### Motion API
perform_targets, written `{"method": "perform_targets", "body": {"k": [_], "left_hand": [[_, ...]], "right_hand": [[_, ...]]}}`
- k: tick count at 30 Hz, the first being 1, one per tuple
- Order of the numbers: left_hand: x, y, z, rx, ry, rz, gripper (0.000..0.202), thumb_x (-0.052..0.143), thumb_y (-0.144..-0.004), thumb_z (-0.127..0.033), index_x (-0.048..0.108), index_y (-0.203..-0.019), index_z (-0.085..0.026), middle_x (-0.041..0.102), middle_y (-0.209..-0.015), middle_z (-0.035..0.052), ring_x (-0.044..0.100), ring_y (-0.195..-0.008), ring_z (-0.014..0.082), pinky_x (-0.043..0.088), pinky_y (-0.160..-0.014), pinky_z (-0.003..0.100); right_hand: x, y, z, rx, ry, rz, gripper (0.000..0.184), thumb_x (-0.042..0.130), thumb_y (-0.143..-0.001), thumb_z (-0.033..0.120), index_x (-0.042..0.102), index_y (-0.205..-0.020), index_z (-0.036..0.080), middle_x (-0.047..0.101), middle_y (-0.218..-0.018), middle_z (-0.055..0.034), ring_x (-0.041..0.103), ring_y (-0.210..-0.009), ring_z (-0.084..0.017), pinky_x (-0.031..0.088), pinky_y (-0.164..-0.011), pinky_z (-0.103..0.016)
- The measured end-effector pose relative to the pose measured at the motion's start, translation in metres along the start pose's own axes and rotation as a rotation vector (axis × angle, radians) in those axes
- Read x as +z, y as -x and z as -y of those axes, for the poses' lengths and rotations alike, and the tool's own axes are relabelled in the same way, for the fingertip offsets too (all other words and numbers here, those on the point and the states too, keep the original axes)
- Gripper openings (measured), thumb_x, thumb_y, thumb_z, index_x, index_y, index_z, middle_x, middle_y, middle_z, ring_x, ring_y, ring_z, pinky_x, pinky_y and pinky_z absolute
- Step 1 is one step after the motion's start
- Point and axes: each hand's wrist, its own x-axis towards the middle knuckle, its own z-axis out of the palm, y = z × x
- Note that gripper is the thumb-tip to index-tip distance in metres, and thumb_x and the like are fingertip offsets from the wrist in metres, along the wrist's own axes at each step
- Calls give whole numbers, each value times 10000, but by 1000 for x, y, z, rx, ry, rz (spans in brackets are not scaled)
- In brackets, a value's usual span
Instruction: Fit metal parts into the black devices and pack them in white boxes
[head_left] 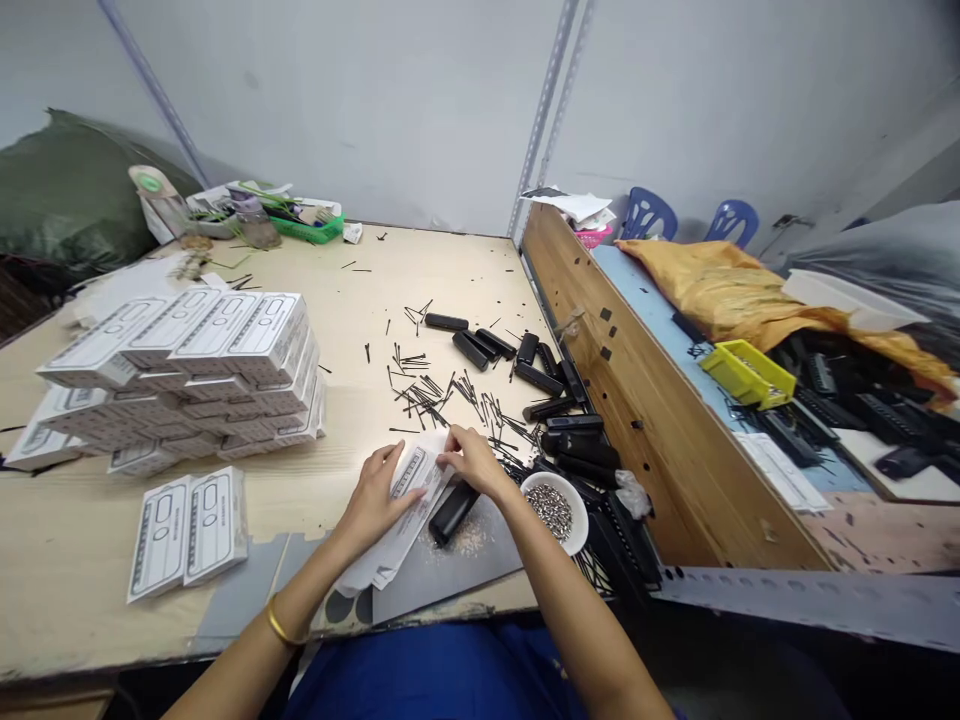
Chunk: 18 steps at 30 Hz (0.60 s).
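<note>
Between my hands is a white printed carton, tilted over the near edge of the table. My left hand grips its left side, thumb across the printed face and fingers behind. At the carton's upper end my right hand is closed with fingertips pinching the edge. Just right of the carton, a black oblong device lies on a grey mat among pale crumbs. A white bowl of small metal screws stands beside my right forearm.
Stacked white cartons fill the left, with two more cartons in front. Loose black sticks and black devices cover the middle and right. A wooden partition bounds the right; a green basket sits at the back.
</note>
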Motion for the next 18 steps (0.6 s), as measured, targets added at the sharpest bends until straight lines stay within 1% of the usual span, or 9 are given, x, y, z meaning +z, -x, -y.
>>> {"method": "perform_targets", "body": {"k": [2, 4, 5, 7, 9, 11, 13, 15, 18], "left_hand": [[-6, 7, -20, -179, 473, 302, 657, 636, -741, -461, 510, -1287, -117, 570, -1233, 171, 513, -1179, 335, 374, -1022, 501], [-6, 16, -35, -355, 917, 617, 693, 662, -734, -521, 525, -1247, -76, 623, -1123, 176, 603, -1049, 302, 443, -973, 468], [-4, 20, -40, -403, 1069, 686, 709, 685, -727, -535, 532, -1220, -49, 639, -1061, 175, 635, -969, 273, 476, -942, 433], [3, 25, -47, -410, 1203, 623, 724, 708, -730, -544, 514, -1204, -31, 655, -917, 142, 660, -774, 200, 542, -804, 345], [8, 25, -51, -339, 1173, 507, 801, 705, -737, -555, 401, -1320, -98, 653, -848, 104, 649, -630, 178, 552, -624, 304], [11, 22, -53, -241, 1091, 436, 903, 713, -747, -519, 189, -1437, -262, 657, -920, 88, 672, -644, 218, 553, -580, 333], [13, 19, -56, -182, 1002, 403, 901, 692, -785, -479, 84, -1440, -366, 647, -957, 67, 688, -690, 252, 564, -606, 389], [17, 18, -56, -177, 926, 379, 783, 658, -818, -466, 160, -1406, -331, 632, -878, 38, 676, -645, 235, 561, -590, 386], [27, 19, -54, -153, 851, 273, 682, 653, -811, -485, 260, -1316, -248, 612, -825, 15, 632, -592, 170, 536, -561, 309]], "right_hand": [[-17, 6, -1, -149, -156, -28, 122, 592, -810, 246, 514, -754, 170, 640, -879, -16, 536, -912, -123, 375, -910, -290], [-30, 12, -4, -294, -459, 10, 203, 618, -794, 289, 470, -716, 174, 628, -849, -21, 541, -861, -124, 408, -854, -282], [-34, 16, -6, -348, -642, 48, 252, 651, -768, 313, 449, -698, 177, 617, -815, -21, 542, -825, -129, 424, -808, -277], [-35, 21, -8, -374, -941, 95, 330, 705, -717, 352, 422, -690, 183, 594, -760, -11, 538, -764, -127, 439, -737, -262], [-30, 27, -6, -307, -1066, -30, 345, 729, -694, 374, 443, -724, 182, 593, -804, -10, 538, -792, -122, 446, -754, -254], [-20, 34, 0, -168, -1027, -198, 315, 707, -716, 419, 532, -837, 187, 587, -994, -31, 536, -901, -125, 448, -799, -248], [-7, 41, 8, -45, -924, -273, 331, 637, -769, 482, 602, -936, 198, 526, -1151, -46, 513, -1019, -137, 442, -838, -244], [7, 47, 15, 11, -872, -247, 367, 549, -819, 530, 629, -876, 176, 527, -1056, -52, 514, -963, -131, 434, -808, -236], [20, 51, 19, 35, -981, -272, 405, 539, -817, 544, 553, -735, 147, 479, -774, -12, 467, -732, -90, 404, -686, -212]]}}
